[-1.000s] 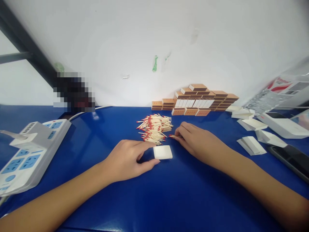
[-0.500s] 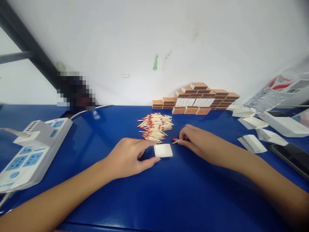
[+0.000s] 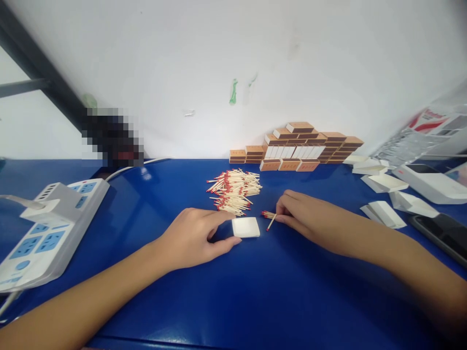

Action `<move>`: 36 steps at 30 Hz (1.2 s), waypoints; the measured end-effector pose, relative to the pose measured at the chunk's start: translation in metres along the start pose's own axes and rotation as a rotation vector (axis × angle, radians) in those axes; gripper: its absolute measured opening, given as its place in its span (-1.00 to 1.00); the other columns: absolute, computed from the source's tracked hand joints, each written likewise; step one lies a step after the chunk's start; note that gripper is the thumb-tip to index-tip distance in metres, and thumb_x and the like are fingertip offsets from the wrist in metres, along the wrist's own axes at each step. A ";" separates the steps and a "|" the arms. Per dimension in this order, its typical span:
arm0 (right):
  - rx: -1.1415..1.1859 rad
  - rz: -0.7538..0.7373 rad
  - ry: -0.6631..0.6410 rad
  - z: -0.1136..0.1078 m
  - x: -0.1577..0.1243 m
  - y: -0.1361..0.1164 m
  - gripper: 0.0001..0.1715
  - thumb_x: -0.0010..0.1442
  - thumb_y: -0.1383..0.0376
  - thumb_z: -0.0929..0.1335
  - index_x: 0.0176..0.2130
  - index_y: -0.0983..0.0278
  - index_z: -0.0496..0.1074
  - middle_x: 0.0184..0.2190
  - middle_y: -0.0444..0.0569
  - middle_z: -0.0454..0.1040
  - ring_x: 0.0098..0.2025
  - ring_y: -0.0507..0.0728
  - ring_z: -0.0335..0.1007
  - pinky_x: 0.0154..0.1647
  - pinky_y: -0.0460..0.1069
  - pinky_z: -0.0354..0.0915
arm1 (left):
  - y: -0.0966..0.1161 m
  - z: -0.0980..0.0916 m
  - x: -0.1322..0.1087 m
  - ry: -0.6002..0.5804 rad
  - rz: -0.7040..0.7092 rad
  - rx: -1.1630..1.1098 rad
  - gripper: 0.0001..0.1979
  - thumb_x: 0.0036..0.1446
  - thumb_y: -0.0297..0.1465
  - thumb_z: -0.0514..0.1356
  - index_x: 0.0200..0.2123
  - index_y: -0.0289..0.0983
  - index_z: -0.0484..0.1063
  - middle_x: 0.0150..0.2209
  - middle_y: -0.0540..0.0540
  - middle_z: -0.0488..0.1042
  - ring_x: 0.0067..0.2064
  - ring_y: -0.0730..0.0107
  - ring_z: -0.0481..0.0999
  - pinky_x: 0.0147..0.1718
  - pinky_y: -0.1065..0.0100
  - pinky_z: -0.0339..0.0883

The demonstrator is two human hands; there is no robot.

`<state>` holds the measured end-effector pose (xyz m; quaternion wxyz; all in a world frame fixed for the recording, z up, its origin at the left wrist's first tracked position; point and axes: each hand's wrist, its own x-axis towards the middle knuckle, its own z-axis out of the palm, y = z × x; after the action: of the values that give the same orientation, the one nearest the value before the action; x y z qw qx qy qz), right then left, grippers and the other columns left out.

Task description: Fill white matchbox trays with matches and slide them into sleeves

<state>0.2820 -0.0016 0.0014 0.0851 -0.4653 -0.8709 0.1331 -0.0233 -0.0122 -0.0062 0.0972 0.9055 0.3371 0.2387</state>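
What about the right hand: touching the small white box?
No, the right hand pinches a few matches and is apart from the small white box, which the left hand holds.

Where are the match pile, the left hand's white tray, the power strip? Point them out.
Match pile [image 3: 235, 187]: head view, middle of the heap.
White tray [image 3: 247, 227]: head view, its flat middle.
Power strip [image 3: 50, 240]: head view, a blue socket.
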 end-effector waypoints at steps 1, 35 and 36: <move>-0.018 -0.013 0.016 0.001 0.000 0.001 -0.58 0.50 0.06 0.16 -0.25 0.20 0.40 -0.25 0.01 0.48 -0.29 0.15 0.42 -0.24 0.05 0.31 | 0.000 0.000 0.000 -0.005 -0.002 -0.001 -0.69 0.26 -0.22 0.30 0.01 -0.20 0.53 -0.55 0.15 0.37 -0.54 0.55 0.36 -0.51 0.43 0.14; -0.567 -0.331 0.220 0.022 0.009 -0.059 -0.75 0.35 0.50 0.22 -0.24 0.33 0.45 -0.29 0.12 0.46 -0.29 0.21 0.37 -0.35 0.05 0.27 | 0.004 0.004 0.000 0.011 0.028 0.023 -0.69 0.27 -0.20 0.29 -0.02 -0.26 0.54 -0.54 0.11 0.41 -0.54 0.53 0.38 -0.51 0.44 0.18; -0.548 -0.326 0.216 0.023 0.009 -0.058 -0.76 0.36 0.50 0.22 -0.23 0.32 0.45 -0.28 0.12 0.46 -0.28 0.21 0.37 -0.36 0.05 0.28 | 0.004 0.003 0.000 0.001 0.022 0.020 -0.69 0.27 -0.20 0.29 -0.02 -0.26 0.54 -0.53 0.11 0.41 -0.53 0.53 0.38 -0.50 0.44 0.18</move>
<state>0.2253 -0.0286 -0.0022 0.0689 -0.3368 -0.9232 -0.1717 -0.0189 -0.0151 -0.0075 0.0854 0.9100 0.3294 0.2370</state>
